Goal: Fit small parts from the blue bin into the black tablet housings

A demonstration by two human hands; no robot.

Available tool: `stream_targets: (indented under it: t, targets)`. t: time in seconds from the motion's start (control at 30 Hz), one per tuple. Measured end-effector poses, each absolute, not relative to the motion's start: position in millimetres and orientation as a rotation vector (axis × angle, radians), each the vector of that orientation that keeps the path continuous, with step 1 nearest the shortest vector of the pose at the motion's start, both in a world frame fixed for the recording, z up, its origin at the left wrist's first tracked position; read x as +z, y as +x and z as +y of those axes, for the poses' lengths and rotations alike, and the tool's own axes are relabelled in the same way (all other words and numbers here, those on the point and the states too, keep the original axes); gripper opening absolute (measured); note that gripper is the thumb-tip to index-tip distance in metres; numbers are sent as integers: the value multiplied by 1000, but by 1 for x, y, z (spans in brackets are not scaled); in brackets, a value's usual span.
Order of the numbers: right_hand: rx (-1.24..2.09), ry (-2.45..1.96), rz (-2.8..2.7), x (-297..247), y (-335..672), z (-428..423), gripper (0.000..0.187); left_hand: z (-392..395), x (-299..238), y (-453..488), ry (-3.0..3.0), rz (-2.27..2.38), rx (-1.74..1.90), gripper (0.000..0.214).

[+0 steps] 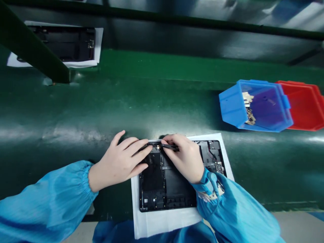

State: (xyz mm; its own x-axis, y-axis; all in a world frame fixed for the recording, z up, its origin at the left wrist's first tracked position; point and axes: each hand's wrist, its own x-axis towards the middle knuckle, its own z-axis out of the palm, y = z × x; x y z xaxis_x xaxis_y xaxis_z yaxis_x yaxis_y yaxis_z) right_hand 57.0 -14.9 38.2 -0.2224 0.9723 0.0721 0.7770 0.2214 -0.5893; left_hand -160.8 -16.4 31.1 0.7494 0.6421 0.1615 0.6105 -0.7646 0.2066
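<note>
A black tablet-like housing (pixel 179 189) with a board and wires inside lies on a white sheet (pixel 164 224) at the bench's front edge. My right hand (pixel 186 157) pinches a slim black tool, seemingly tweezers (pixel 170 147), at the housing's far edge. Its tip points left, near a small part that is too tiny to name. Across the upper left corner of the housing rests my left hand (pixel 124 158), fingers spread, fingertips touching the far edge beside the tool tip. A blue strap with a cord circles my right wrist.
At the right stand a blue bin (pixel 231 108) holding small metal parts (pixel 249 109) and a red bin (pixel 307 111). A green post (pixel 32 47) rises at the upper left, before another black housing (pixel 78 42) on a white sheet. A dark rail (pixel 177 18) crosses the back.
</note>
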Motion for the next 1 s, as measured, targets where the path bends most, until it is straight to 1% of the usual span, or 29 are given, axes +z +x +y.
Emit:
stream_targets:
  t: [0.4, 0.53, 0.63, 0.77, 0.87, 1.0]
  targets:
    - [551, -1515, -2055, 37, 55, -16, 9, -6, 29, -163, 2545, 988, 322, 31]
    - [514, -1442, -2071, 36, 55, -17, 9, -7, 30, -162, 2540, 1001, 314, 31]
    - [437, -1227, -2229, 36, 55, -21, 11, -9, 31, -162, 2575, 999, 315, 33]
    - [192, -976, -2529, 35, 52, -25, 20, -9, 30, -163, 2630, 963, 323, 35]
    - [128, -945, -2630, 35, 51, -26, 25, -8, 29, -163, 2697, 954, 313, 35]
    - [172, -962, -2646, 36, 52, -26, 24, -9, 30, -163, 2782, 934, 314, 37]
